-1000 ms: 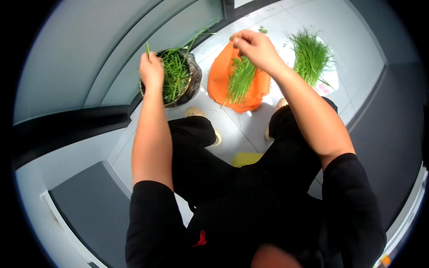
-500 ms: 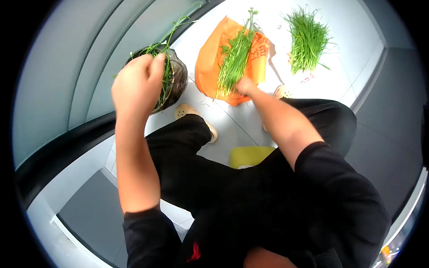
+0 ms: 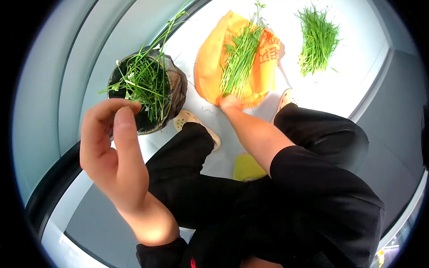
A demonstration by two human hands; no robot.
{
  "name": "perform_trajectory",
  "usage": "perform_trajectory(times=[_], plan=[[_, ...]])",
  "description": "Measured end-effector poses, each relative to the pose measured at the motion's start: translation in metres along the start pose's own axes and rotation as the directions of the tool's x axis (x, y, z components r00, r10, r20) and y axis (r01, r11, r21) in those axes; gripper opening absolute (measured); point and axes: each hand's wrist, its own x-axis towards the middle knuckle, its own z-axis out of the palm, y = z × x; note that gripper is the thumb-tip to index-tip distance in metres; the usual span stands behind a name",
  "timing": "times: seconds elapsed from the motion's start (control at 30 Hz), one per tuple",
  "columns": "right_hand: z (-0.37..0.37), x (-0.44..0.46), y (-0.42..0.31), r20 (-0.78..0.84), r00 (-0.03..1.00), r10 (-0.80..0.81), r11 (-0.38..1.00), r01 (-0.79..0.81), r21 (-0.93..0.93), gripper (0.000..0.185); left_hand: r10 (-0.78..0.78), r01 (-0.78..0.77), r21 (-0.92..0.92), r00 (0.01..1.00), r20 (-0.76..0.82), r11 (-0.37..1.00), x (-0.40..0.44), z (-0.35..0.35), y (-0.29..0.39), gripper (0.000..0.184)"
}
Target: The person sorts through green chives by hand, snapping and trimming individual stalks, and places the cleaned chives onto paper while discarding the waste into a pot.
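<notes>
Head camera view shows, nearest to you at the bottom of the frame, your black trousers [image 3: 330, 129], and the yellow-green seat [image 3: 248, 167] partly hidden at lower centre. At left, your left hand [image 3: 111, 156] is raised close to the camera, before the near side of the bin. Its fingers are loosely curved and look released; nothing can be seen between thumb and forefinger. Your two beige shoes, the left shoe [image 3: 192, 125] and the right shoe [image 3: 286, 100], are around the centre. Between them and a little farther, your right hand [image 3: 230, 102] is at the lower ends of the bunch on the bag [image 3: 241, 58]; its fingertips are hidden, so I cannot tell if they grasp the stems.

At upper left is the bin [image 3: 178, 82] with dark lining, with loose green stems [image 3: 149, 85] and small white flowers in it, some hanging over its rim. At upper centre, the orange bag [image 3: 210, 58] lies flat under its bunch. At upper right, the separate bunch [image 3: 318, 40] lies more evenly together on the bright surface.

The work looks partly advanced, by my judgement: one neater bunch is laid apart, and one mixed bunch remains on the bag. I count two bunches, one bin and one orange bag; the loose stems are too tangled for counting.
</notes>
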Motion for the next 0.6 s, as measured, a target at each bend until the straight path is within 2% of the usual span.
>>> perform_trajectory(times=[0.03, 0.07, 0.13, 0.17, 0.2, 0.23, 0.27, 0.3, 0.33, 0.37, 0.4, 0.47, 0.53, 0.6], plan=[[0.002, 0.007, 0.005, 0.082, 0.994, -0.075, 0.997, 0.075, 0.005, 0.048, 0.026, -0.026, 0.027, 0.999, 0.024, 0.999, 0.002, 0.0, -0.004, 0.009], [0.003, 0.014, 0.01, 0.077, 0.994, -0.075, 0.997, 0.075, 0.002, 0.048, 0.026, -0.027, 0.023, 0.999, 0.022, 0.999, 0.004, -0.001, -0.008, 0.009], [-0.006, 0.018, 0.016, 0.061, 0.917, -0.395, 0.91, 0.399, -0.114, 0.03, -0.012, 0.013, -0.018, 0.999, 0.038, 1.0, 0.005, -0.001, -0.012, 0.009], [-0.014, 0.019, 0.022, 0.049, 0.916, -0.398, 0.908, 0.401, -0.119, 0.03, -0.028, 0.031, -0.049, 0.999, 0.045, 0.998, 0.006, 0.0, -0.012, 0.01], [-0.031, 0.01, 0.021, 0.196, 0.928, -0.316, 0.946, 0.291, 0.145, 0.023, -0.021, 0.023, -0.059, 0.999, 0.036, 0.998, 0.007, 0.002, -0.014, 0.01], [-0.045, 0.003, 0.023, 0.356, 0.895, -0.268, 0.917, 0.124, 0.378, 0.017, 0.0, 0.003, -0.051, 0.998, 0.064, 0.999, 0.007, 0.004, -0.016, 0.011], [-0.059, -0.007, 0.024, 0.343, 0.898, -0.275, 0.916, 0.136, 0.378, 0.017, 0.024, -0.02, -0.043, 0.995, 0.093, 0.999, 0.007, 0.004, -0.015, 0.011], [-0.072, -0.015, 0.025, 0.356, 0.886, -0.299, 0.844, 0.072, 0.531, 0.016, -0.033, 0.034, 0.0, 0.977, 0.209, 0.999, 0.008, 0.003, -0.009, 0.012], [-0.087, -0.023, 0.027, 0.361, 0.873, -0.328, 0.746, 0.005, 0.666, 0.015, -0.014, 0.011, 0.015, 0.975, 0.224, 1.0, 0.007, 0.006, -0.011, 0.012], [-0.102, -0.032, 0.028, 0.399, 0.847, -0.352, 0.681, -0.06, 0.729, 0.009, 0.002, -0.012, 0.04, 0.971, 0.241, 0.999, 0.007, 0.008, -0.009, 0.013], [-0.119, -0.041, 0.027, 0.381, 0.851, -0.36, 0.678, -0.041, 0.734, 0.009, 0.015, -0.033, 0.065, 0.966, 0.259, 0.997, 0.007, 0.011, -0.008, 0.013], [-0.149, -0.058, 0.028, 0.395, 0.794, -0.463, 0.541, -0.101, 0.835, 0.009, 0.057, -0.099, 0.15, 0.964, 0.261, 0.984, 0.003, 0.022, -0.005, 0.014], [-0.183, -0.07, 0.026, 0.39, 0.731, -0.561, 0.512, -0.064, 0.857, 0.011, -0.002, -0.069, 0.21, 0.947, 0.32, 0.975, -0.001, 0.032, -0.002, 0.019], [-0.222, -0.095, 0.019, 0.371, 0.718, -0.589, 0.514, -0.022, 0.858, 0.012, -0.019, -0.083, 0.225, 0.909, 0.416, 0.971, -0.006, 0.052, -0.018, 0.024]])
